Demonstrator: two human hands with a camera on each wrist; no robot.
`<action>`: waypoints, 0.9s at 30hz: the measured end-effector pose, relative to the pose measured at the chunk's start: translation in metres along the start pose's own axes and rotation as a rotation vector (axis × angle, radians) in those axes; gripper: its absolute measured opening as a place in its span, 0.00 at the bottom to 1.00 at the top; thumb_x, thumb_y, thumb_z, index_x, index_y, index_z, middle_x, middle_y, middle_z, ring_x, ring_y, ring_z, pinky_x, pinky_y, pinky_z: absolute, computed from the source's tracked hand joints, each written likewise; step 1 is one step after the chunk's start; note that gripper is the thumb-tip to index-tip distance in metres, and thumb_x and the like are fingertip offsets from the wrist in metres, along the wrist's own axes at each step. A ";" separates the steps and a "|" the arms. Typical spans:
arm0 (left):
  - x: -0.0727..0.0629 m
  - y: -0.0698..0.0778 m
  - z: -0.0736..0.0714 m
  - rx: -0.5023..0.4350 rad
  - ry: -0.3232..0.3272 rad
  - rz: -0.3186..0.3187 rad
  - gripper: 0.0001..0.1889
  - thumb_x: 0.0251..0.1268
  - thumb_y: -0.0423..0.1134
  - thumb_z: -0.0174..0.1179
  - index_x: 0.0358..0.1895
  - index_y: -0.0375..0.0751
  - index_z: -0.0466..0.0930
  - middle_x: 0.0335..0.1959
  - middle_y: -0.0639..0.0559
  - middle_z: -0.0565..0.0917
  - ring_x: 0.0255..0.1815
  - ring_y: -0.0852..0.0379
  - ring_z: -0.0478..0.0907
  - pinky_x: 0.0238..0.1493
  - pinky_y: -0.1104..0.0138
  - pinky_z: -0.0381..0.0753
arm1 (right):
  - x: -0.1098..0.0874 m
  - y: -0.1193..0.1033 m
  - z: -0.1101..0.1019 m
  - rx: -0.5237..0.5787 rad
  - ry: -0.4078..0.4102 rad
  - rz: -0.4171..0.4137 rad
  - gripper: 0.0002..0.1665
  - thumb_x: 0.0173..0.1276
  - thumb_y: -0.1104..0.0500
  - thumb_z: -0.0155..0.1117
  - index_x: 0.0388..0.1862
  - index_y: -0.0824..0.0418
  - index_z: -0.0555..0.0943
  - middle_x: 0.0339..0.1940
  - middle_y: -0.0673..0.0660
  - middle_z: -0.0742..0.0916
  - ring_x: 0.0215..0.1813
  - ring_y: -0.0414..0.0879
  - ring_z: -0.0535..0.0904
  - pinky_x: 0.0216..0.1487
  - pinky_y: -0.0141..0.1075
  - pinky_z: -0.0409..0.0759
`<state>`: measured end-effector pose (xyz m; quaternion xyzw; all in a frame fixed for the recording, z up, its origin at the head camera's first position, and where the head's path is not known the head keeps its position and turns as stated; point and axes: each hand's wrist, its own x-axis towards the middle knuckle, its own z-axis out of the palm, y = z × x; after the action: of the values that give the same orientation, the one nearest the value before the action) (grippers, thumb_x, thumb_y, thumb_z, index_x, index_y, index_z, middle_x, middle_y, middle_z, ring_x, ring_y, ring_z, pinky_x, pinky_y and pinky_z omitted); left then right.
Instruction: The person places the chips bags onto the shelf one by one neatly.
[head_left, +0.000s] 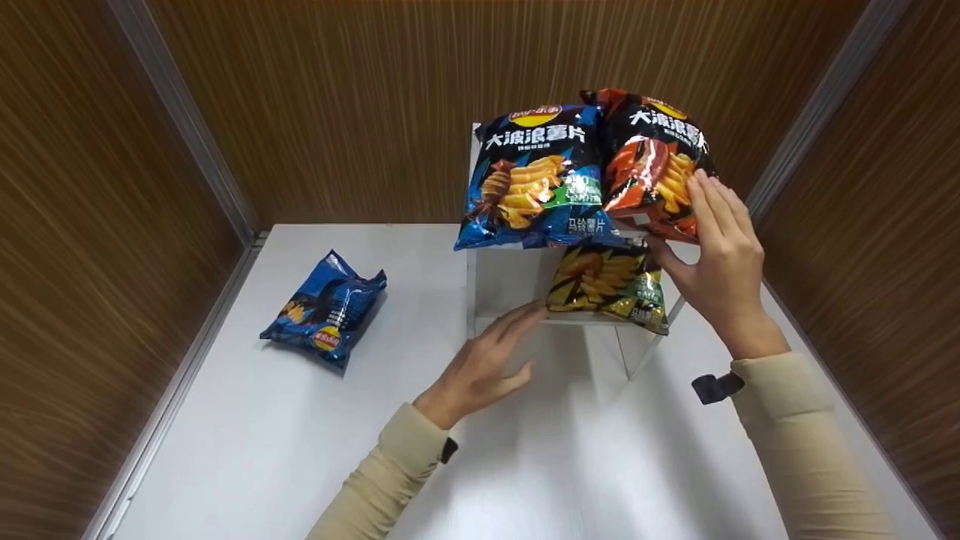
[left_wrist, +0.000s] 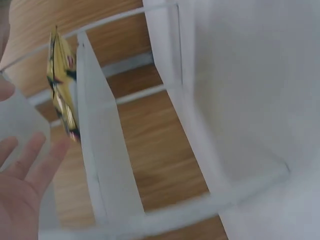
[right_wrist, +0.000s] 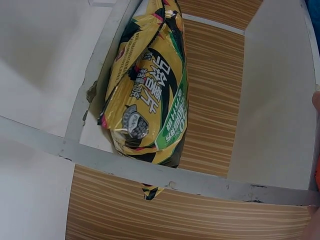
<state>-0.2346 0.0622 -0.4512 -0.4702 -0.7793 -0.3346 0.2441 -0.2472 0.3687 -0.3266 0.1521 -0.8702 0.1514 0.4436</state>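
My right hand (head_left: 724, 259) rests its straight fingers on the right side of a red chip bag (head_left: 652, 165), its thumb by the shelf edge below. Left of that bag, a blue chip bag (head_left: 534, 180) leans on the top of a white shelf rack (head_left: 510, 281). A yellow chip bag (head_left: 604, 281) lies on the level below; the right wrist view shows this yellow bag (right_wrist: 150, 95) inside the rack. My left hand (head_left: 480, 367) has its fingers extended, their tips near the yellow bag's left end. In the left wrist view, the left hand's fingers (left_wrist: 32, 160) are spread.
Another blue chip bag (head_left: 326, 311) lies on the white table (head_left: 225, 450), left of the rack. Wood-patterned panels (head_left: 337, 112) stand at the back and both sides. Below the yellow bag's level, the rack's leg (head_left: 637, 356) reaches the table.
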 end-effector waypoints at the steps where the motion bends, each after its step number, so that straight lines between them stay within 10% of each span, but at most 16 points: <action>1: -0.005 -0.002 -0.004 -0.015 0.021 -0.003 0.40 0.58 0.29 0.67 0.74 0.36 0.60 0.72 0.42 0.68 0.66 0.52 0.75 0.54 0.71 0.83 | 0.000 0.000 0.000 0.007 0.003 0.004 0.46 0.61 0.53 0.74 0.75 0.60 0.65 0.76 0.58 0.71 0.76 0.57 0.66 0.80 0.45 0.59; 7: -0.032 -0.021 -0.030 -0.059 0.107 -0.117 0.40 0.55 0.24 0.67 0.73 0.34 0.59 0.67 0.40 0.71 0.54 0.51 0.82 0.47 0.65 0.87 | 0.000 0.000 0.000 0.010 0.003 0.008 0.46 0.60 0.53 0.74 0.76 0.60 0.65 0.76 0.57 0.71 0.76 0.57 0.66 0.80 0.45 0.59; 18: -0.066 -0.068 -0.066 0.143 0.221 -0.390 0.38 0.59 0.30 0.67 0.73 0.36 0.60 0.68 0.40 0.69 0.65 0.47 0.72 0.64 0.58 0.78 | 0.000 0.000 0.000 0.017 0.013 0.014 0.45 0.61 0.54 0.73 0.75 0.60 0.66 0.75 0.58 0.72 0.75 0.57 0.67 0.79 0.45 0.61; 27: -0.095 -0.104 -0.083 0.325 0.175 -0.638 0.42 0.61 0.37 0.69 0.76 0.38 0.57 0.75 0.40 0.63 0.77 0.42 0.57 0.77 0.50 0.62 | 0.001 -0.001 0.001 0.032 0.023 0.009 0.45 0.59 0.54 0.74 0.74 0.60 0.68 0.74 0.58 0.73 0.75 0.58 0.67 0.79 0.46 0.61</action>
<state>-0.2806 -0.0887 -0.4933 -0.1283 -0.9060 -0.3045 0.2647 -0.2478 0.3676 -0.3262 0.1534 -0.8633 0.1691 0.4501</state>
